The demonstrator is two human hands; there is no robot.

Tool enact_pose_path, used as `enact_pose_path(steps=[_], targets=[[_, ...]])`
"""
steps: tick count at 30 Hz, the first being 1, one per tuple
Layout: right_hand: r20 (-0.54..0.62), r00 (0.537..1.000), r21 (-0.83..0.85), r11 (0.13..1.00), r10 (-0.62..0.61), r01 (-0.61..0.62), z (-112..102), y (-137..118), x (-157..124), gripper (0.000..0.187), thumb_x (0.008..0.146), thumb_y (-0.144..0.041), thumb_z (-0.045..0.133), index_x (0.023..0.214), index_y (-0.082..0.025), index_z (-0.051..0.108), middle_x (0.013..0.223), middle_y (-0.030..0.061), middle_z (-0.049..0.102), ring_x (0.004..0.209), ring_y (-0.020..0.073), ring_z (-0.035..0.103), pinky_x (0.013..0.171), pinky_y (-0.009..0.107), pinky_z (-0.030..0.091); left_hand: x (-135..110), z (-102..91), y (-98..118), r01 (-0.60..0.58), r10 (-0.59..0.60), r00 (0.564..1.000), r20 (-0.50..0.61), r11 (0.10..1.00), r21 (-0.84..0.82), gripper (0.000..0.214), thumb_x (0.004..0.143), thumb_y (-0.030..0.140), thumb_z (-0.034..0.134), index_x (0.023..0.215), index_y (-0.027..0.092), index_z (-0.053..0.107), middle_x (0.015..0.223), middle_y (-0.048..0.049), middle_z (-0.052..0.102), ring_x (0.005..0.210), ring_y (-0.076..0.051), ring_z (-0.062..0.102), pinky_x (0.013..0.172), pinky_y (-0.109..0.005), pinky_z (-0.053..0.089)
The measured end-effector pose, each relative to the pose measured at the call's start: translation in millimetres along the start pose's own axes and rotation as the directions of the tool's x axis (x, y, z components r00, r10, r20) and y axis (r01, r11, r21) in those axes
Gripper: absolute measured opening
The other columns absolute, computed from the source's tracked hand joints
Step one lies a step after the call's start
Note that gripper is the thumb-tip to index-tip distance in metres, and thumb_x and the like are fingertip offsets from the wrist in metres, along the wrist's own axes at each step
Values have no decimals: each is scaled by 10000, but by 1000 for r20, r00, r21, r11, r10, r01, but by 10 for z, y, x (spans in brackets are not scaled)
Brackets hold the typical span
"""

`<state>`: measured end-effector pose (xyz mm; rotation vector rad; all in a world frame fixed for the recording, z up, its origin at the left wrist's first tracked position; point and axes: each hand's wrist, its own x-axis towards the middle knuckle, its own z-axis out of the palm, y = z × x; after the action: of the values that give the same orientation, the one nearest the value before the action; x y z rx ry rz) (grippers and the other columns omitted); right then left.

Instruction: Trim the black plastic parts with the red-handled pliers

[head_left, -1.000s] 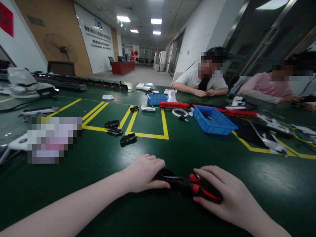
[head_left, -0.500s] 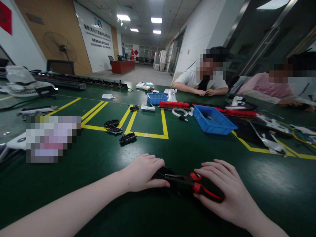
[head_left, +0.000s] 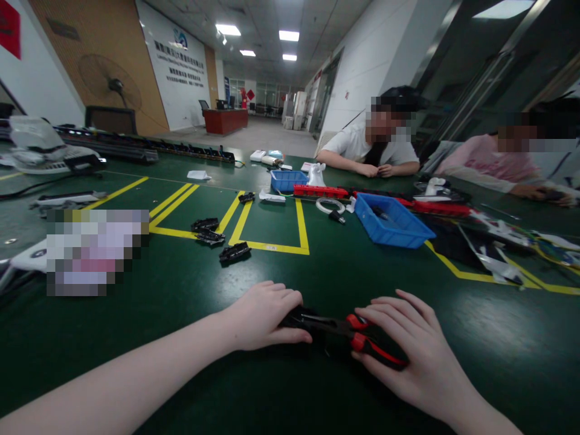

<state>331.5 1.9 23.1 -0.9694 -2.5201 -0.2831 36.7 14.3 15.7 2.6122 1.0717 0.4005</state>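
Note:
My left hand [head_left: 265, 317] rests on the green table [head_left: 181, 290], its fingers curled over a small black part [head_left: 299, 315] that is mostly hidden beneath them. My right hand [head_left: 408, 353] lies over the red and black handles of a pair of pliers [head_left: 357, 339], fingers wrapped loosely on them. The pliers' dark jaws point left and reach the black part under my left hand. Both hands sit near the table's front edge.
Black plastic parts [head_left: 234, 252] lie by yellow floor-tape lines [head_left: 272, 246]. A blue bin [head_left: 390, 222] stands mid-right, a smaller blue bin [head_left: 288, 180] farther back. Red strips, cables and papers clutter the right side. Two people sit at the far side [head_left: 371, 151].
My right hand's fingers have lifted and spread a little over the pliers' handles. The left hand stays put.

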Motion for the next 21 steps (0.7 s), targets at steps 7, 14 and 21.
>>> enact_pose_path(steps=[7,14,21], targets=[[5,1000,3,1000,3,-3,18,25,-18,458,758,-427,692,1180,-281,589,1054,44,723,1032,276,645,1052,549,342,0,-6,5,-4,4,1000,-1,1000,-12,420,913,602,521,945,184,552,857,-40,630,781,-207,610,680,-303,429],[-30,997,65,996,68,-66,17,-107,24,391,779,-422,674,1131,-271,590,1005,41,720,1012,266,641,1065,549,319,-1,1,6,-2,2,1000,-6,1000,-5,409,914,599,521,932,191,542,848,-29,630,772,-205,605,672,-302,414],[-7,998,75,996,56,-55,0,-116,35,325,792,-427,662,1068,-262,615,945,37,711,952,253,644,1056,531,339,2,-9,10,-5,5,1000,-3,1000,-11,399,915,585,532,947,187,539,867,-29,640,782,-208,604,678,-304,413]])
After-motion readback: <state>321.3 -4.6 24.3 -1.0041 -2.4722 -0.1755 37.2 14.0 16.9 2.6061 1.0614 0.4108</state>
